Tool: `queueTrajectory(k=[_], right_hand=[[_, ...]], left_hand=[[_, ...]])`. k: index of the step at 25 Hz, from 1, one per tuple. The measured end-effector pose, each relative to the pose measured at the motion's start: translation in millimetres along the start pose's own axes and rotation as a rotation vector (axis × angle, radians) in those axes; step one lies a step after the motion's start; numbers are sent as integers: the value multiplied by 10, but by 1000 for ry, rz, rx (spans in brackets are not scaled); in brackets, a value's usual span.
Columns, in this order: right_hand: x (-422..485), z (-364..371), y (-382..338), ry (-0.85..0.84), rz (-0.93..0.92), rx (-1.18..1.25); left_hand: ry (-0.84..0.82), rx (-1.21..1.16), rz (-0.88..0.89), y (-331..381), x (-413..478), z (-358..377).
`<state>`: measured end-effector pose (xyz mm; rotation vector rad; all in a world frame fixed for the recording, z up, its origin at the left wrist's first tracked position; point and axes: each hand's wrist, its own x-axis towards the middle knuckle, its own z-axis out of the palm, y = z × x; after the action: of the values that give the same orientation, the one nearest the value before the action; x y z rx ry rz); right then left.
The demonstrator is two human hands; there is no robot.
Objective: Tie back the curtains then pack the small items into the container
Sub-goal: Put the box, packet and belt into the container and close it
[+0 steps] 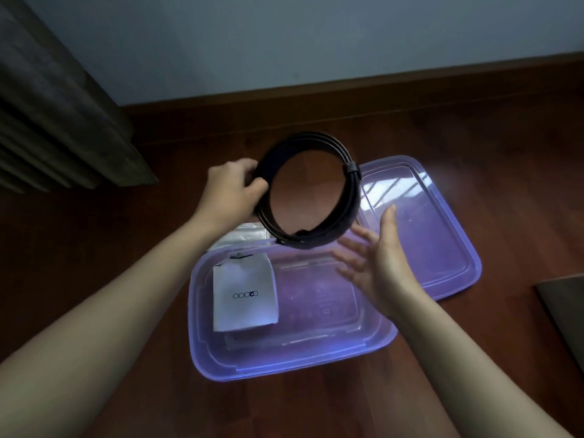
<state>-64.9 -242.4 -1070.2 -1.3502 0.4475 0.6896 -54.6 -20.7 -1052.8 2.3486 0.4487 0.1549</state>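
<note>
- The left hand [234, 192] is gripping a black coiled cable [350, 200] by its left edge, with the fingers curled round the bundled strands. It is holding the ring upright in the air above the far rim of the container.
- The right hand [377, 263] is hovering just beside the coil's lower right — palm turned inward, fingers straight and spread, holding nothing. I cannot tell whether its fingertips are touching the coil.
- A dark wrap is binding the coil's strands together on its right side.
- The container [284, 369], translucent purple, is sitting open on the wooden floor [94, 232], directly below both hands.
- A white packet [245, 298] with a small printed logo is lying inside the container, close against its left wall.
- The matching lid [442, 248] is lying flat on the floor behind and to the right of the container, and its near edge is touching or slipping behind the container's far right corner.
- A silvery pouch [243, 237] is showing just behind the container's far left rim, partly hidden by the coil and the left wrist.
- A dark curtain [63, 121] is hanging in folds at the left, against a pale wall [316, 42].
- A dark flat object [565, 311] is lying at the right edge — too cropped to identify.
</note>
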Motion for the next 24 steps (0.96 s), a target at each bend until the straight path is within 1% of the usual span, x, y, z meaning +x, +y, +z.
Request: queueTrajectory(k=[1, 2, 4, 6, 8, 10, 11, 13, 15, 16, 18, 19, 21, 22, 23, 24], right_hand=[[-54, 64, -31, -80, 97, 126], [-94, 100, -24, -124, 125, 238], [-184, 115, 27, -121, 81, 385], [-190, 94, 118, -105, -25, 418], [-136, 96, 203, -138, -116, 411], [-86, 105, 286, -139, -154, 426], [-79, 110, 318, -142, -155, 448], [-67, 117, 419, -157, -148, 472], [-82, 127, 556, -166, -155, 404], [-105, 129, 612, -156, -160, 334], [-156, 130, 690, -151, -170, 192], [-217, 138, 680, -181, -182, 133], [-297, 120, 647, -244, -227, -25], [-302, 79, 643, -243, -277, -111], [-278, 20, 610, -167, -351, -136], [-215, -71, 557, 10, -432, -129]], left_hand=[[-22, -4, -32, 38, -71, 80], [-47, -9, -65, 51, -136, 171], [-104, -54, -138, 78, -252, 297], [-152, -125, -209, 76, -354, 391], [-188, -121, -254, 71, -450, 475], [-253, -123, -315, 71, -550, 557], [-286, -183, -366, 67, -594, 581], [-345, -400, -508, 97, -661, 570], [-401, -619, -648, 111, -683, 555], [-422, -656, -670, 115, -699, 558], [-430, -558, -601, 101, -764, 576], [-419, -497, -562, 83, -799, 596], [-399, -469, -554, 21, -822, 633], [-397, -484, -558, -1, -815, 621], [-399, -480, -541, -11, -798, 596], [-412, -438, -498, -20, -780, 571]])
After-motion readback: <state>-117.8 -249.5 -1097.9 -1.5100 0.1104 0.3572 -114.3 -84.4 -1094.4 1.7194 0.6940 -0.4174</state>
